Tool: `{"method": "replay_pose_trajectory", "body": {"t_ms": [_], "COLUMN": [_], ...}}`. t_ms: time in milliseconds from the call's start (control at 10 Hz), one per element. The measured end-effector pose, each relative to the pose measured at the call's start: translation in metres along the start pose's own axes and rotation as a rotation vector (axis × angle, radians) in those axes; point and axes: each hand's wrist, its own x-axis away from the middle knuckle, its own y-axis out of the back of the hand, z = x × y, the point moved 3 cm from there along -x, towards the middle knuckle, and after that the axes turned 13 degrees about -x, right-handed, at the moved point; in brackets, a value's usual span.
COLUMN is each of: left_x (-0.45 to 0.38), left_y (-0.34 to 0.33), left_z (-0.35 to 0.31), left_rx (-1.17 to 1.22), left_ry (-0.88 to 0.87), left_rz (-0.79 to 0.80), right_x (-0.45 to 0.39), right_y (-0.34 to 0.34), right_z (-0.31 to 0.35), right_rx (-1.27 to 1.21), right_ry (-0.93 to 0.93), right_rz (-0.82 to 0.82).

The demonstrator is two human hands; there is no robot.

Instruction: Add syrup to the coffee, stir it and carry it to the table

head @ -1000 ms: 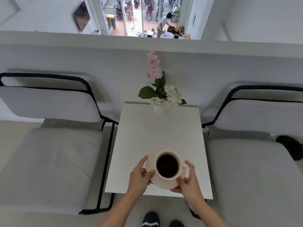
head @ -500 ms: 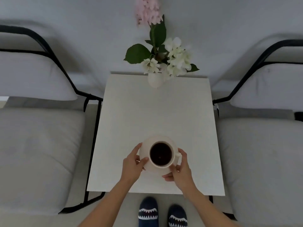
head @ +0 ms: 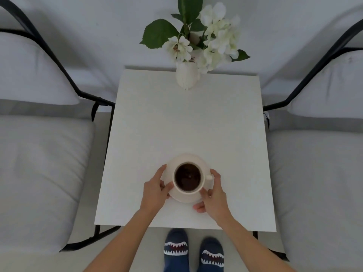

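Left chair [head: 39, 163]: We see a grey cushioned seat with a black frame, just beside the table's left edge and apart from our hands.
Left hand [head: 155, 190]: We curl it around the saucer's left rim, thumb over the top near the cup wall and fingers underneath, out of sight. The forearm reaches up from the bottom of the view, angled slightly to the right.
Saucer [head: 185, 199]: Cream and round, it lies between our two hands over the near half of the white table [head: 186, 124]. We cannot tell whether it touches the tabletop or is still a little above it.
Cup of coffee [head: 188, 178]: It stands upright at the saucer's centre, full of dark liquid, its handle pointing right toward our right hand. It lies straight ahead of us, equally near to both hands.
Right hand [head: 213, 195]: We grip the saucer's right rim, thumb on top beside the handle and fingertips under the near edge. The forearm angles slightly left.
Vase of flowers [head: 187, 77]: It stands at the table's far edge, well apart from the cup.
Next move, in our judgement: set the saucer down level, then slide both hands outward.
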Motion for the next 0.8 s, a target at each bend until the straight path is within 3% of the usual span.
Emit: {"method": "replay_pose_trajectory", "body": {"t_ms": [500, 700, 800], "left_x": [0.003, 0.006, 0.005], "left_y": [0.003, 0.01, 0.019], "left_z": [-0.006, -0.008, -0.001], "left_rx": [-0.11, -0.185, -0.323], "left_ry": [-0.002, -0.025, -0.08], "left_rz": [0.021, 0.012, -0.262], "right_x": [-0.003, -0.001, 0.0], "right_y": [0.003, 0.022, 0.056], "right_z": [0.005, 0.012, 0.042], "right_rx": [0.195, 0.326, 0.391], "right_ry": [0.007, -0.038, 0.024], "right_rz": [-0.012, 0.065, -0.019]}}
